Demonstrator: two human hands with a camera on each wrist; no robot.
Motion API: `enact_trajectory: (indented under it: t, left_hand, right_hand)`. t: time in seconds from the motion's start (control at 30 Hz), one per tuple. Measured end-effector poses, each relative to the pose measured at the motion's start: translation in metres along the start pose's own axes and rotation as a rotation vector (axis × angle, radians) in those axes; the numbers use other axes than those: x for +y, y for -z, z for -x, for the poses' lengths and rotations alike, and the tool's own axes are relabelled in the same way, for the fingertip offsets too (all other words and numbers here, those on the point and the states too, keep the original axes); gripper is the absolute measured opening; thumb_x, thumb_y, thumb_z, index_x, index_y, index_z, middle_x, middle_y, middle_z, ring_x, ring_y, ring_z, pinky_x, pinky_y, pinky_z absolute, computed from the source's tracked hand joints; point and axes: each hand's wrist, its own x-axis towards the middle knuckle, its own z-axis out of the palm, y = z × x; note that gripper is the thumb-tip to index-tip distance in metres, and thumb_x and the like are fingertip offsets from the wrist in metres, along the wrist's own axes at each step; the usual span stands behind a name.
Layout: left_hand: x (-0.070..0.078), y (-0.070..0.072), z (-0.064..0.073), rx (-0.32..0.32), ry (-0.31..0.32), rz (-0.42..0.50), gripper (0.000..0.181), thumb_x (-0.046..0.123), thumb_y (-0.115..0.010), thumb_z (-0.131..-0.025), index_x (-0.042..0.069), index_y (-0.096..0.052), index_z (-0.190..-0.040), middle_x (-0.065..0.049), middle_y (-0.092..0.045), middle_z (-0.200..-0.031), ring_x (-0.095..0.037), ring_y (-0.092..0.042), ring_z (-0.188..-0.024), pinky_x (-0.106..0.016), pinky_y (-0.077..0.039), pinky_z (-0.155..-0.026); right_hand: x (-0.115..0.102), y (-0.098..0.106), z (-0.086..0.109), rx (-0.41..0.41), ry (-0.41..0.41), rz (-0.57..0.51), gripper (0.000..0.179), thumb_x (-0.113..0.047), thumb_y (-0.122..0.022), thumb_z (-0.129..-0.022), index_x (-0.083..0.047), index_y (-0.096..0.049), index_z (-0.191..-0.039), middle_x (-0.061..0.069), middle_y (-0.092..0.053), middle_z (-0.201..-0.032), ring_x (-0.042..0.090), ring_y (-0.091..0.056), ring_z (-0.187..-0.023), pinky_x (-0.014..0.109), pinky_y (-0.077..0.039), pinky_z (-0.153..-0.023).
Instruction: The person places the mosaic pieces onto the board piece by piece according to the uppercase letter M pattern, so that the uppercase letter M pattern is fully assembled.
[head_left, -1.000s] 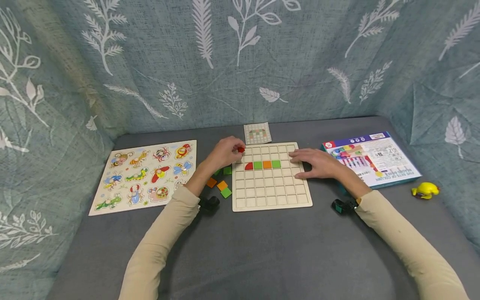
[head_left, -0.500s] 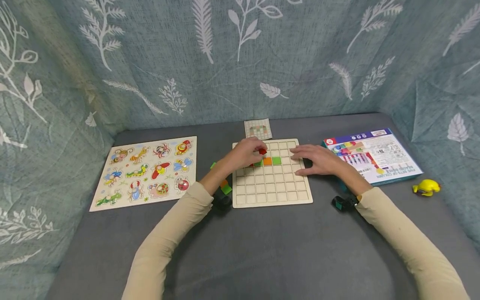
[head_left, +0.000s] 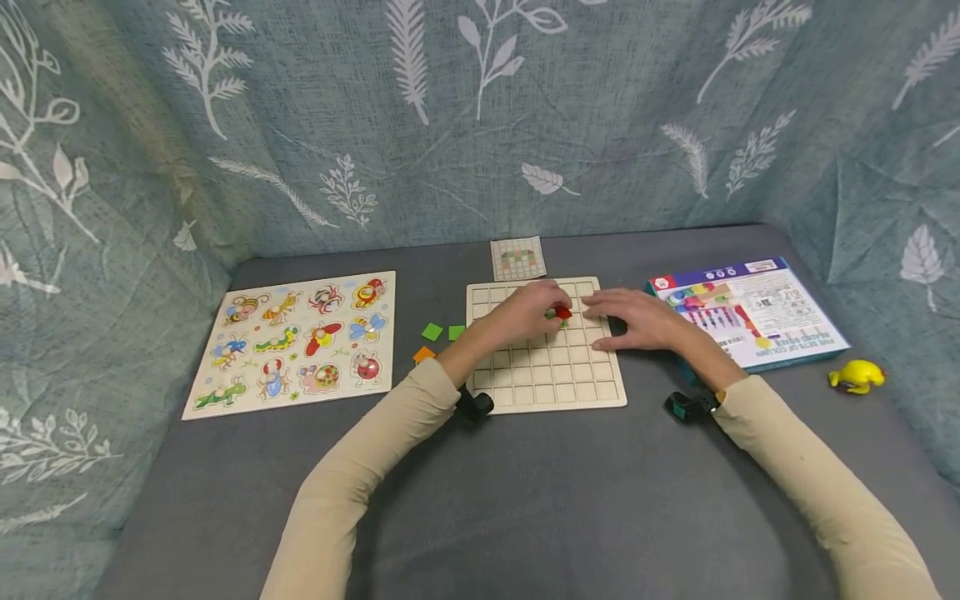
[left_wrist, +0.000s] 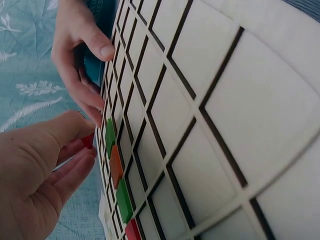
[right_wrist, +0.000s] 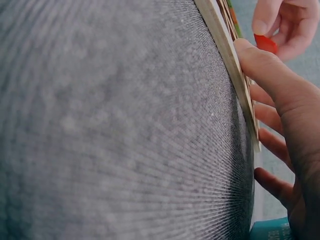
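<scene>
My left hand [head_left: 528, 315] pinches a small red tile [right_wrist: 266, 43] between thumb and fingers, just above the wooden grid board [head_left: 547, 385]. In the left wrist view a row lies in the board's cells: a green tile [left_wrist: 110, 136], an orange tile [left_wrist: 116, 166], another green tile [left_wrist: 124, 201] and a red tile [left_wrist: 132, 230]. The held tile is beside the row's right-hand green end. From the head, my left hand hides most of this row. My right hand [head_left: 637, 319] rests on the board's right edge with its fingers spread, holding nothing.
Loose green tiles [head_left: 432, 332] and an orange tile [head_left: 423, 355] lie left of the board. A pattern card [head_left: 517, 259] is behind it. An insect puzzle board [head_left: 292, 346] stands left; a box [head_left: 750, 317] and a yellow toy [head_left: 857, 377] are at right.
My left hand has carried the red tile rightward, from the board's upper left corner across to the right end of the tile row. My right hand has stayed at the board's right edge.
</scene>
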Motion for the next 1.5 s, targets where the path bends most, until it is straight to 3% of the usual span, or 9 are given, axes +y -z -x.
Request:
enact_trajectory:
  t: [0.67,1.03,1.5]
  left_hand:
    - [0.009,-0.009,-0.007,-0.006,-0.02,0.034,0.025,0.012,-0.066,-0.091,0.008,-0.067,-0.116,-0.006,-0.064,-0.11,-0.015,-0.06,-0.097,-0.026,-0.051,-0.084]
    - [0.007,-0.014,-0.01,-0.002,-0.007,-0.036,0.025,0.013,-0.066,-0.091,0.01,-0.067,-0.116,-0.004,-0.064,-0.11,-0.015,-0.059,-0.098,-0.028,-0.049,-0.086]
    - [0.006,-0.014,-0.011,-0.004,0.025,-0.045,0.022,0.017,-0.065,-0.092,0.012,-0.068,-0.113,-0.002,-0.067,-0.109,-0.015,-0.059,-0.1,-0.03,-0.048,-0.09]
  right_hand:
    - [-0.002,0.001,0.002,0.011,0.014,-0.002,0.056,-0.042,-0.073,-0.083,-0.013,-0.062,-0.13,0.013,-0.049,-0.146,0.034,-0.041,-0.138,0.063,-0.033,-0.109]
    - [0.0,-0.002,0.002,0.022,0.023,-0.005,0.058,-0.042,-0.073,-0.083,-0.013,-0.061,-0.131,0.013,-0.05,-0.146,0.034,-0.042,-0.137,0.061,-0.033,-0.109]
    - [0.002,0.0,0.001,0.004,0.004,-0.015,0.056,-0.043,-0.073,-0.083,-0.014,-0.062,-0.13,0.012,-0.048,-0.148,0.033,-0.04,-0.139,0.062,-0.032,-0.11]
